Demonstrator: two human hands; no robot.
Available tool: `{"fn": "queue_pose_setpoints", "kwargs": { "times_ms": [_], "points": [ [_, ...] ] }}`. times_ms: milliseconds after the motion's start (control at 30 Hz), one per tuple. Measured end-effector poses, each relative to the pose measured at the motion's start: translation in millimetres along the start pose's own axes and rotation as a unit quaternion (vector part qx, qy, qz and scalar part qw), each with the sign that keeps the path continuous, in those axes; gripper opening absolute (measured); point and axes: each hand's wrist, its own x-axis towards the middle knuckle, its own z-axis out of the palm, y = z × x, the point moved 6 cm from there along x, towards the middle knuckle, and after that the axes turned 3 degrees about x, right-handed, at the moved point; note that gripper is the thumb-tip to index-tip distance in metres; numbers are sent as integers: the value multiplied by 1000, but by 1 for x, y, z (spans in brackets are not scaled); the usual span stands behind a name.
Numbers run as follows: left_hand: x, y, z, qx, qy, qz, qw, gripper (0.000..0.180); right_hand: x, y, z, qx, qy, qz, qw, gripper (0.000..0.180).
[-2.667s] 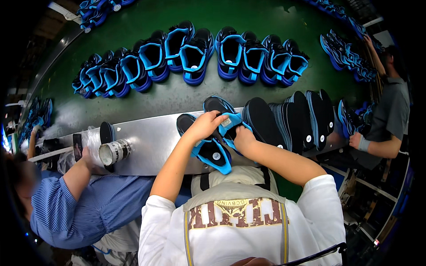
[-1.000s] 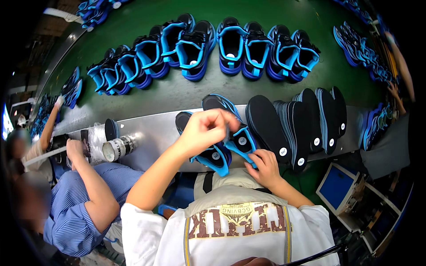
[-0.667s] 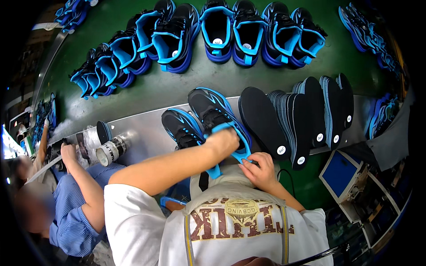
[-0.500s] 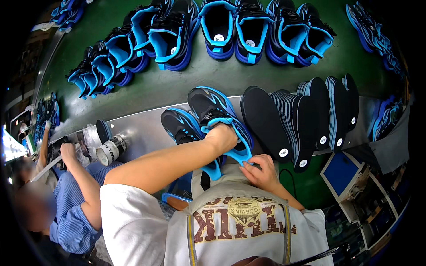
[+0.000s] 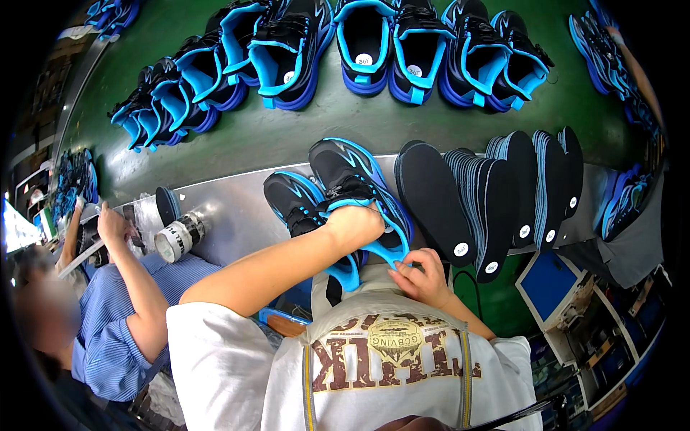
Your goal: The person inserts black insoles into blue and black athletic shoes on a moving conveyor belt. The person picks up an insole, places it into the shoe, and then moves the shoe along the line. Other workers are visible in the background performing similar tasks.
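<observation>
Head view looks down on a wide green conveyor belt [image 5: 287, 136] running beyond the hands, carrying a row of black-and-blue sneakers [image 5: 374, 43] with open mouths up. Nearer, a grey metal counter [image 5: 230, 208] stretches to either side of the grips. On it, just right of the right hand, leans a fanned stack of black insoles [image 5: 496, 194], standing on edge and overlapping. Well off to the left of the left hand, a co-worker in a blue striped shirt [image 5: 108, 330] sits with a hand near a small tin can [image 5: 176, 237] lying on the counter. Directly under the hands lie two black sneakers with blue trim: one shoe [image 5: 352, 187] tilted with its heel toward the person, and a second shoe [image 5: 295, 201] touching it on the left side. The left hand [image 5: 352, 226] is pushed into the opening of the first shoe, its fingers hidden inside, so its grip cannot be told. The right hand [image 5: 424, 276] pinches the blue heel edge of that shoe, closed on it from below. The step in hand looks like seating an insole inside the shoe; the next move probably calls for pressing it flat toward the toe while the right hand steadies the heel.
</observation>
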Motion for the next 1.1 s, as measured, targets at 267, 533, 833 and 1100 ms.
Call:
{"fn": "queue_pose_setpoints", "kwargs": {
  "times_ms": [267,533,833,1100],
  "points": [
    [7,4,8,-5,-79,64,995,13,-1,-3,1,-3,16,1,1000,24],
    [10,7,-2,-42,-195,39,979,18,1,-9,2,-39,29,11,999,19],
    [-133,-63,-113,-289,471,-262,791,12,28,-32,10,-167,-35,-25,985,25],
    [-354,-144,34,-36,415,-705,574,15,41,-26,70,-282,-210,114,929,63]
  ]
}}
